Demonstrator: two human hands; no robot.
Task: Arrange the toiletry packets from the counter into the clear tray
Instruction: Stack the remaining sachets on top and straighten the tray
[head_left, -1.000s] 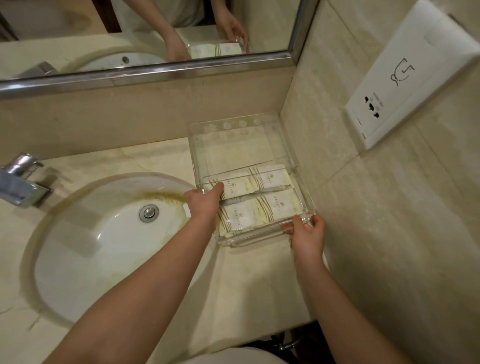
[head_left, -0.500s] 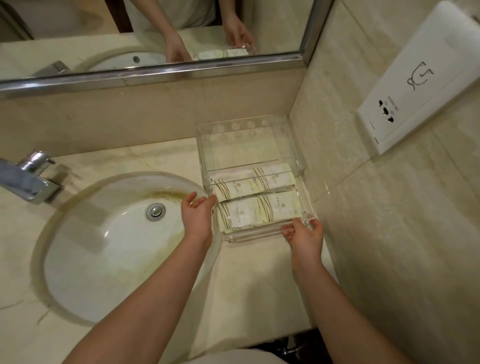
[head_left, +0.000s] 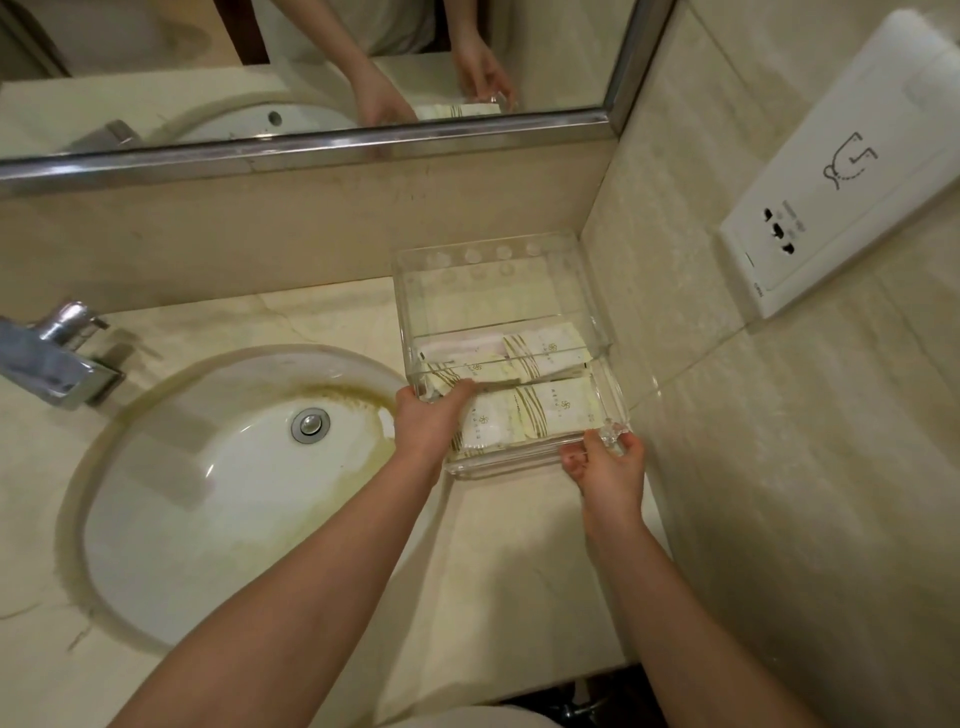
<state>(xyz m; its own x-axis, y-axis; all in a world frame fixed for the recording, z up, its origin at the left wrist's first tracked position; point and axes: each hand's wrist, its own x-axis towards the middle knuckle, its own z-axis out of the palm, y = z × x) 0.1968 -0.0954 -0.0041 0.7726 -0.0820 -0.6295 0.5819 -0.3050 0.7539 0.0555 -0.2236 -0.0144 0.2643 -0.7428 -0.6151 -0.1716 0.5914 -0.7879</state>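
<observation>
A clear tray (head_left: 493, 260) stands on the counter in the corner, right of the sink. White toiletry packets with gold stripes lie in its front part: one row near the front (head_left: 540, 415), another behind a divider (head_left: 540, 351). My left hand (head_left: 426, 421) reaches over the tray's left wall, fingers resting on the left ends of the packets. My right hand (head_left: 605, 465) grips the tray's front right corner, thumb and fingers curled round the rim.
A stained white sink (head_left: 223, 467) fills the counter to the left, with a chrome tap (head_left: 57, 358) at far left. A mirror (head_left: 311, 67) runs along the back wall. A white socket panel (head_left: 841, 171) hangs on the right wall.
My left hand drew back to the tray's left wall, then moved into the tray again onto the packets. My right hand stayed on the front right corner.
</observation>
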